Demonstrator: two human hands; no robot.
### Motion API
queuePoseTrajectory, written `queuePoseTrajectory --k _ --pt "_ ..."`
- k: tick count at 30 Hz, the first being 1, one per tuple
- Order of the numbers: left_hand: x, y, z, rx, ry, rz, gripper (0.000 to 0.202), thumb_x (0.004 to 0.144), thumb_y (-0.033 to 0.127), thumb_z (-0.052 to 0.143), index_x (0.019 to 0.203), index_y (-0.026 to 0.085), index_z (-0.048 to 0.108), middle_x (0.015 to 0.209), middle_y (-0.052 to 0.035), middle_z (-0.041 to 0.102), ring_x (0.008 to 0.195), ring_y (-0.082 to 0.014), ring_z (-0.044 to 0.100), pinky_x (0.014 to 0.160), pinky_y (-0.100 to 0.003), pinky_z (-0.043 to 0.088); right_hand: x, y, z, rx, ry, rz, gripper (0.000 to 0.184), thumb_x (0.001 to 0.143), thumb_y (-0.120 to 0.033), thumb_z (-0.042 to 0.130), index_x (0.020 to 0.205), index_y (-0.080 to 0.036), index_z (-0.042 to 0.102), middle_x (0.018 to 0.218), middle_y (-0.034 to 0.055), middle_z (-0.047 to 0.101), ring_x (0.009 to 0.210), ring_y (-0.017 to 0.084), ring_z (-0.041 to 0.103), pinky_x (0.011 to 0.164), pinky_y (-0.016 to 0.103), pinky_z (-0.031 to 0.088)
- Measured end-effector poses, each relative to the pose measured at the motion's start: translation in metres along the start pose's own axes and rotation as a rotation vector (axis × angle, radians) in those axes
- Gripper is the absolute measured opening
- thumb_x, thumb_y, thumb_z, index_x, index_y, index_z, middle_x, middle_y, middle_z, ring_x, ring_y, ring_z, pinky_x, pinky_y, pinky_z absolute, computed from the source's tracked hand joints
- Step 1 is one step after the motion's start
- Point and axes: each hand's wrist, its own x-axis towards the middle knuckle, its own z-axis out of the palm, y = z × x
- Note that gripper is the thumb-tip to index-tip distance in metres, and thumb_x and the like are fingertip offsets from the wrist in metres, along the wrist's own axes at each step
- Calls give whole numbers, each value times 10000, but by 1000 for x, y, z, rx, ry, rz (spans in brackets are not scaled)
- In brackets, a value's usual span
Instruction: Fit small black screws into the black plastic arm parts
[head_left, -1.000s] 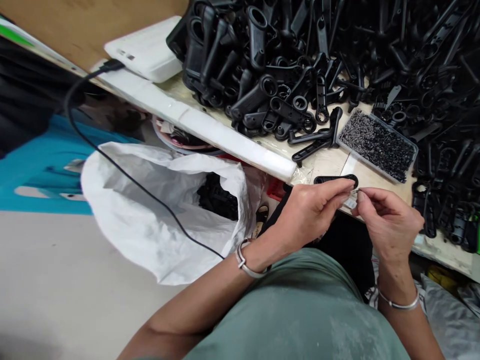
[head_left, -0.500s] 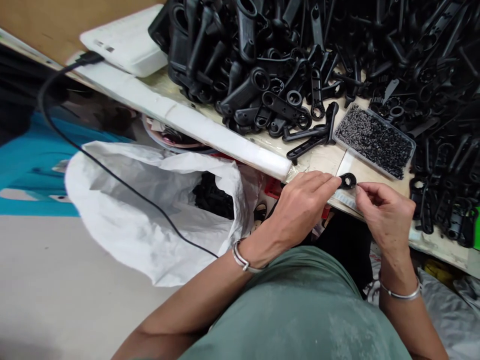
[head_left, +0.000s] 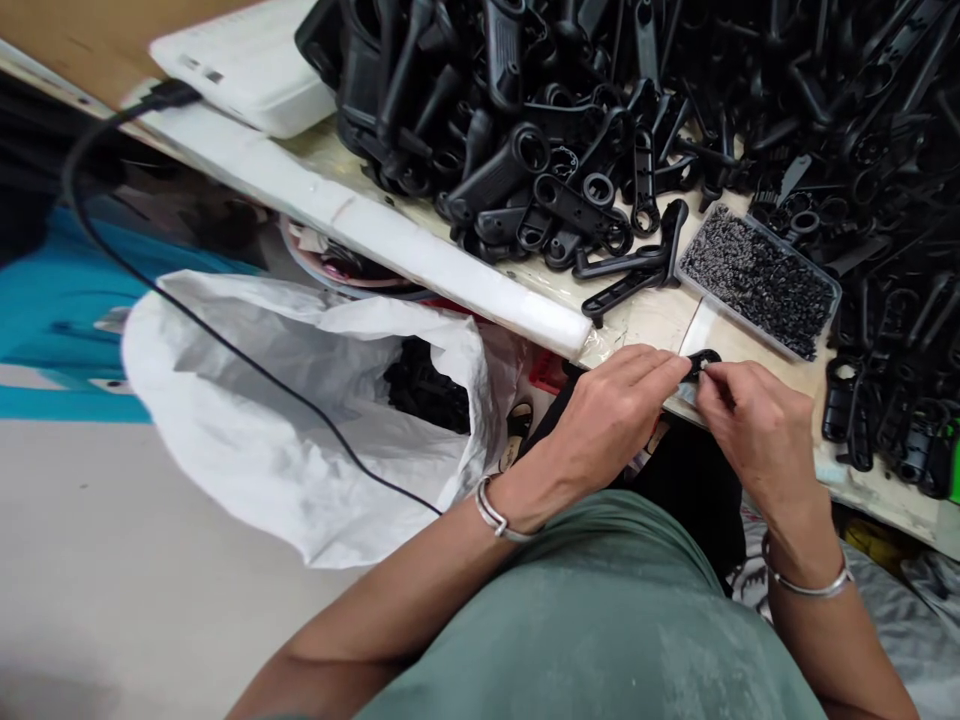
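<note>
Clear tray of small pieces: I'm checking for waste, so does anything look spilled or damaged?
Nothing stands out: the tray looks whole, and its small pieces lie inside it. Stray pieces among the jumbled black parts beside it would be too small to tell.

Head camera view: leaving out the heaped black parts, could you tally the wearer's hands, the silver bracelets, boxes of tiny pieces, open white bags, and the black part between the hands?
Hands: 2, left hand and right hand
Silver bracelets: 2
Clear box: 1
Open white bag: 1
Black part between hands: 1
Total: 7
</note>
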Motion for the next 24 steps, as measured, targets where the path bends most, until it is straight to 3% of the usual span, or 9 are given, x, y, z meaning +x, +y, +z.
queuePoseTrajectory --k 5,10,15,24 --pt "0 0 2 -40 35 -11 195 904 26 547 1065 109 619 994 -74 739 941 -150 684 885 -274 574 6 -2 -13 83 -217 92 179 940 -181 532 867 -127 687 816 95 719 718 203 685 627 295 468" --pt "-1 -1 3 -83 54 -28 178 918 53 550 1058 142 615 975 -52 738 924 -136 687 878 -267 576 11 8 -17 273 -285 228 161 926 -230 549 903 -186 703 697 12 703 592 140 637 597 256 446" --pt "-2 -1 4 -97 60 -36 151 927 66 557 1044 144 611 974 -48 741 927 -128 693 886 -257 578 16 3 -17 136 -297 171 207 939 -214 494 855 -167 677 624 20 656 551 148 600 589 277 402" --pt "-3 -3 6 -120 109 -27 168 900 34 585 1041 116 622 980 -57 745 939 -125 704 916 -245 586 21 -10 -20 -207 -428 71 194 934 -134 446 821 -160 602 666 73 652 546 198 594 514 322 322"
